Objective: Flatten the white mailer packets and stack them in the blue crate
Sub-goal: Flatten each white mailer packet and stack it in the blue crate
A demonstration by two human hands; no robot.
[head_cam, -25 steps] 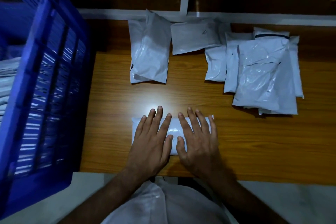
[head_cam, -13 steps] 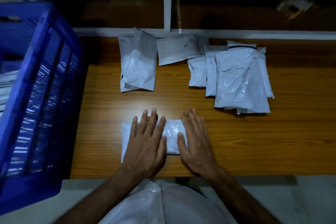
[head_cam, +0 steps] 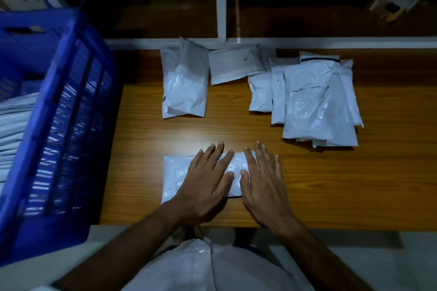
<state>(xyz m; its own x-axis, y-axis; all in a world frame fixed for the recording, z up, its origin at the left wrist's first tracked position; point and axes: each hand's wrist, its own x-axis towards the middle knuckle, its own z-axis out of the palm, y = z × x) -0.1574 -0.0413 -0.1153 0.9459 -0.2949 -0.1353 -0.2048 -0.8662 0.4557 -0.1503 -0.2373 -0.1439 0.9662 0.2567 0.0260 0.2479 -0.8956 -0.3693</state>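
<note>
- We see the left hand (head_cam: 205, 186) and right hand (head_cam: 264, 184) lying flat, fingers spread, pressing a white mailer packet (head_cam: 175, 172) at the wooden table's (head_cam: 343, 184) near edge.
- The blue crate (head_cam: 66, 125) stands left, apparently holding stacked packets (head_cam: 14, 130); dim light blurs them.
- More packets (head_cam: 316, 101) lie farther back.

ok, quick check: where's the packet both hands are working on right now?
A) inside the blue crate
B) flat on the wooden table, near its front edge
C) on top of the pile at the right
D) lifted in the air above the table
B: the packet lies on the wooden table near the front edge, with the left hand and right hand laid flat on it, fingers straight.
</note>
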